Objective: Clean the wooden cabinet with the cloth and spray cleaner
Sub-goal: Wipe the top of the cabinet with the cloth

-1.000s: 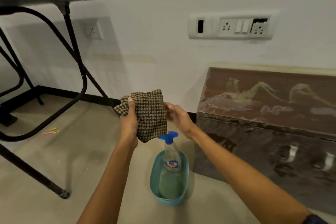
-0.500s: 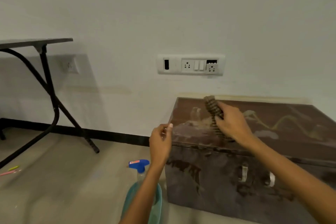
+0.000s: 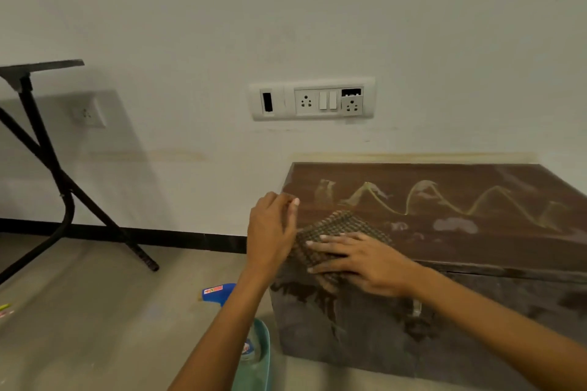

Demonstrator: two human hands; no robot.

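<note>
Where the lower edge of the view cuts across both forearms, a teal basin (image 3: 263, 355) sits on the floor (image 3: 95, 327) just beside the left end of the cabinet (image 3: 365, 340). A spray bottle (image 3: 219, 291) stands in the basin. Its blue trigger head shows to the left of the left forearm, and most of its body is hidden behind that arm.

A little farther on, the checked cloth (image 3: 336, 227) lies on the front left corner of the cabinet top, with one edge draped over the front. The right hand (image 3: 360, 260) lies flat on it, its fingers straight and spread, pressing the cloth down and gripping nothing. The left hand (image 3: 272, 228) is at the cloth's left edge, by the cabinet's corner, with its fingers loosely bent. Whether it has hold of the cloth cannot be told.

Beyond the hands, the dark brown top carries pale wavy streaks and a few whitish patches, and the front face looks blotchy.

Farther back, a white wall (image 3: 317, 9) rises behind the cabinet, with a black skirting strip along its foot. A switch panel (image 3: 313, 100) is mounted above the cabinet and a single socket (image 3: 87, 113) sits farther left. At the far left stands a table (image 3: 41, 67) on black metal legs.
</note>
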